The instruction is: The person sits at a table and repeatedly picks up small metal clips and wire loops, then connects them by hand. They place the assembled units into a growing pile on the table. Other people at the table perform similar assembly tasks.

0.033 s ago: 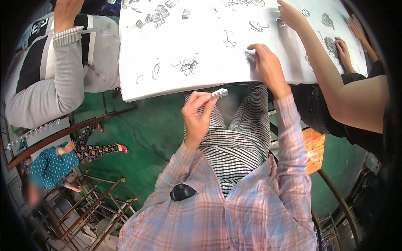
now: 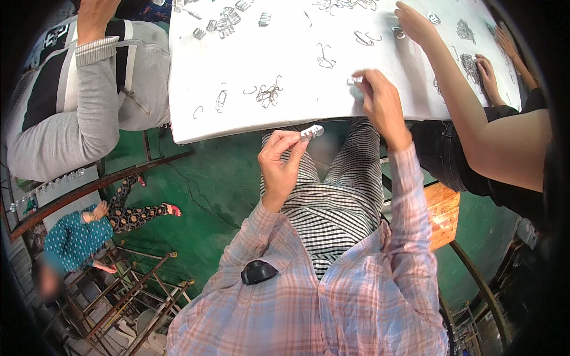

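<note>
My left hand (image 2: 279,166) is closed in a pinch above my lap, just off the table's near edge. From its fingertips sticks out a small silvery metal piece (image 2: 313,132) with notches along one side. Over the white table (image 2: 231,130) my right hand (image 2: 379,104) pinches a small pale metal piece (image 2: 354,80); its exact kind is too blurred to tell. Thin bent wire hooks (image 2: 325,56) lie beyond this hand, and a tangled pile of wire hooks (image 2: 269,95) lies to its left.
Metal clips (image 2: 225,22) lie at the far left of the table. A co-worker's arm (image 2: 463,89) reaches over the table on my right; a person in a grey sleeve (image 2: 98,101) sits on my left. A wooden stool (image 2: 442,213) stands beside me.
My right hand has drawn slightly back toward me, and the pale piece between its fingertips shows more plainly. The left hand and its metal piece stay in place.
</note>
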